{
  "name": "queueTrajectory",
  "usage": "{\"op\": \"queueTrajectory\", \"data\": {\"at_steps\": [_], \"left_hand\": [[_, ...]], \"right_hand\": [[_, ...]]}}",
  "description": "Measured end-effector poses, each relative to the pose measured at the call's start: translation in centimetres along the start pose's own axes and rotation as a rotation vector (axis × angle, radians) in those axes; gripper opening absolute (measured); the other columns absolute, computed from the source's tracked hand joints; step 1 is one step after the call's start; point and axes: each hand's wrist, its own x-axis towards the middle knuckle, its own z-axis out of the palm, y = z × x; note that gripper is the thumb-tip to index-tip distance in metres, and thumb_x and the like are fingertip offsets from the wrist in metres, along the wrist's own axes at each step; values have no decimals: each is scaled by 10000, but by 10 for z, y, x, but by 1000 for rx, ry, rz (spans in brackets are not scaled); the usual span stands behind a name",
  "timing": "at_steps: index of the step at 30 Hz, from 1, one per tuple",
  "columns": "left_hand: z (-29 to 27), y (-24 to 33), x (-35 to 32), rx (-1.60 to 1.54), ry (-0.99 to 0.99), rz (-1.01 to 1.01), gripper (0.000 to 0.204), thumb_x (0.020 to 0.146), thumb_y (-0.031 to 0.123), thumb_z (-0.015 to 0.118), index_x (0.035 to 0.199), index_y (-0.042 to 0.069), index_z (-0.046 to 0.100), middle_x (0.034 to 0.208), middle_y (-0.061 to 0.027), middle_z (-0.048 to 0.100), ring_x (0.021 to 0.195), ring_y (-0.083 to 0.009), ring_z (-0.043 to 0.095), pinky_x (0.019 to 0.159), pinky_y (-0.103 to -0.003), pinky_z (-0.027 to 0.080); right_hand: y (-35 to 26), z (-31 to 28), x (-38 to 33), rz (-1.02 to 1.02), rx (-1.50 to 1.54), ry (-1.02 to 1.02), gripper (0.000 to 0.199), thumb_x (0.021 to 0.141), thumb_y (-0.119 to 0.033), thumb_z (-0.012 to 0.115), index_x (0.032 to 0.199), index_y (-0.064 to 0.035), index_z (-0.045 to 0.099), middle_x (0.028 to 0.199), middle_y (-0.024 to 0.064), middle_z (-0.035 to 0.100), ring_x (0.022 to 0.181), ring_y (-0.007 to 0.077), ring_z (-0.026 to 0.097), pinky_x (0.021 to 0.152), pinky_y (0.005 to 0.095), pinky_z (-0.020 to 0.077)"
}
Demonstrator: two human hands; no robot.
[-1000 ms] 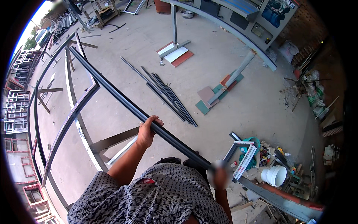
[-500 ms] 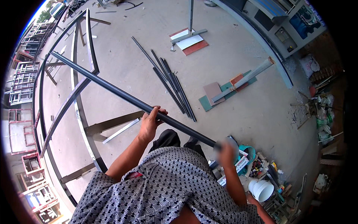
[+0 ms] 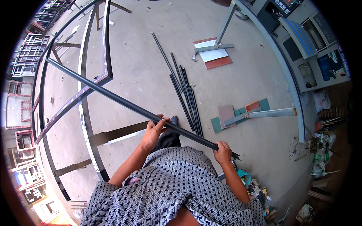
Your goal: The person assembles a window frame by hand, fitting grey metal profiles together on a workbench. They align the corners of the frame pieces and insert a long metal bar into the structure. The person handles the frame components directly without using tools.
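Profile bar [image 3: 124,101] is off the floor [image 3: 260,67], grasped by the fingers of left hand [image 3: 153,132] and right hand [image 3: 223,151], not yet set down; loose bars [image 3: 190,100] lie near picture centre.

The scene is viewed from the left of two fisheye cameras worn on the head, directed steeply downward. The fingers [image 3: 224,145] are seen from above at close range; the patterned shirt [image 3: 169,196], on the wearer's side of the fingers, is placed even nearer. The floor [image 3: 139,60] is shown beneath and well beyond the fingers, with straight edges bowed toward the rim.
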Motion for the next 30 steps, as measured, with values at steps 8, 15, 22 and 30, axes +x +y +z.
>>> {"op": "queueTrajectory", "data": {"at_steps": [8, 15, 22, 30], "left_hand": [[-57, 97, 94, 96, 29, 13, 591, 1091, 280, 639, 1492, -78, 395, 1323, -158, 669, 1197, -240, 660, 996, -387, 578], [-76, 143, 137, 33, 134, 120, 664, 1056, 337, 709, 1471, -91, 415, 1287, -163, 685, 1141, -218, 664, 944, -365, 594], [-96, 180, 207, 47, 289, 67, 664, 1055, 342, 711, 1450, -110, 427, 1253, -167, 701, 1117, -223, 686, 930, -371, 608], [-134, 258, 336, -114, 348, 37, 714, 1046, 355, 717, 1497, -98, 400, 1330, -193, 661, 1274, -283, 635, 1008, -435, 573]], "right_hand": [[-72, 7, 133, 1, 25, -94, 191, 870, -168, 776, 1010, -87, 675, 958, 159, 704, 945, 432, 678, 800, 539, 536], [-92, 8, 244, -87, 24, -178, 192, 876, -161, 799, 1002, -77, 680, 942, 165, 707, 918, 441, 688, 769, 529, 536], [-106, 14, 365, -131, 35, -297, 178, 879, -197, 766, 997, -101, 673, 969, 161, 695, 964, 431, 677, 796, 546, 537], [-130, 18, 536, -220, -15, -295, 178, 895, -256, 759, 924, -90, 703, 916, 175, 709, 902, 440, 682, 786, 533, 532]]}}
